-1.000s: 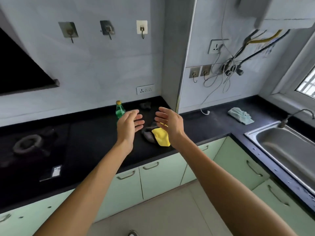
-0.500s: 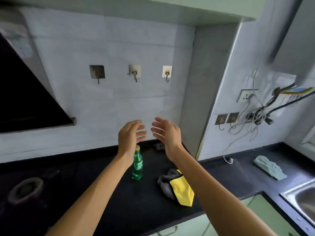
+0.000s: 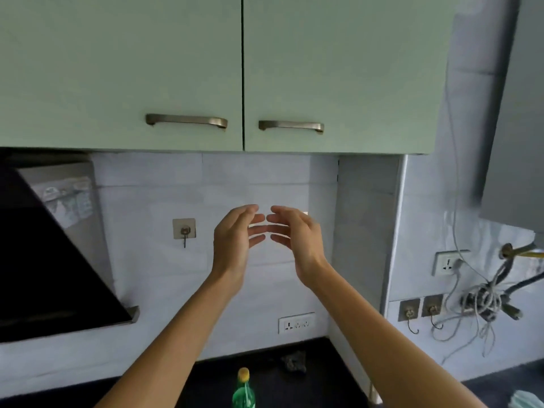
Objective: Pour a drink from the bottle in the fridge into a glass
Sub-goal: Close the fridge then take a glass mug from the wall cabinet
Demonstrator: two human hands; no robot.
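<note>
Green bottle [image 3: 243,393] (base out of view)

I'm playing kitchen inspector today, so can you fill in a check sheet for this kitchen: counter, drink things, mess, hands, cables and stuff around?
Surface: black countertop, only its back strip in view.
Job's things: green plastic bottle with yellow cap, upright on the countertop; no glass seen.
Clutter: dark crumpled scrap by the wall; pale cloth at the bottom right.
Hands: left hand and right hand both open, held up, holding nothing.
Cables: tangled white and dark cables on the right wall.
Surroundings: pale green cupboard doors, both shut; black slanted hood at left.
</note>
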